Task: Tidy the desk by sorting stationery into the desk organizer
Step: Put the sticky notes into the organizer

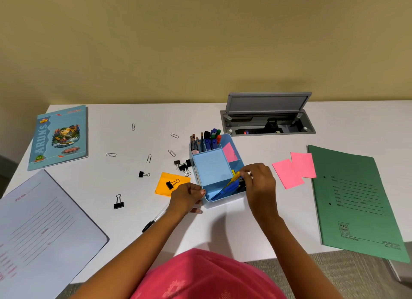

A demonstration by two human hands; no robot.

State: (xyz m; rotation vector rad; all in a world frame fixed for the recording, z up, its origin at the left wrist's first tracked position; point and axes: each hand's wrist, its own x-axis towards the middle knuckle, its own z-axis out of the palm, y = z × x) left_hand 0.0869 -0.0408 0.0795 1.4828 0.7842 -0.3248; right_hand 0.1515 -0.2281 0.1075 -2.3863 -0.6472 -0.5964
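Observation:
A light blue desk organizer [211, 167] stands mid-desk, with pens and pencils [206, 139] upright in its back slots and a pink note inside. My right hand [256, 180] pinches a yellow and blue item [231, 181] over the organizer's front compartment. My left hand [189, 197] grips the organizer's front left corner. Several paper clips [149, 158] and black binder clips [118, 202] lie scattered to the left. One binder clip sits on an orange sticky pad [163, 186]. Pink sticky notes [294, 169] lie to the right. A pen [153, 219] lies under my left forearm.
A green file folder [356, 200] lies at the right edge, overhanging the desk front. A grey-blue folder [44, 227] lies front left, and a blue notebook [60, 136] at back left. An open grey cable box [267, 120] sits behind the organizer.

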